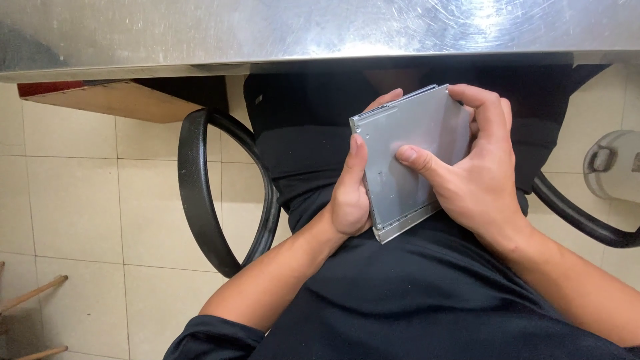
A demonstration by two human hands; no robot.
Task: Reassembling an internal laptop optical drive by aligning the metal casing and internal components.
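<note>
A thin, flat, silver metal drive unit (400,180) is held above my lap, just below the edge of a steel table (267,33). My left hand (350,197) grips its left edge, thumb lying along the top face and fingers curled underneath. My right hand (477,173) clasps the right side, thumb pressed on the top face near the middle and fingers wrapped over the far edge. The unit is tilted, its near corner pointing down toward my black clothing.
Black curved chair armrests sit at my left (200,187) and right (580,217). A wooden board (113,100) juts out under the table at left. A round grey metal object (617,163) rests on the tiled floor at right. Wooden sticks (30,297) lie bottom left.
</note>
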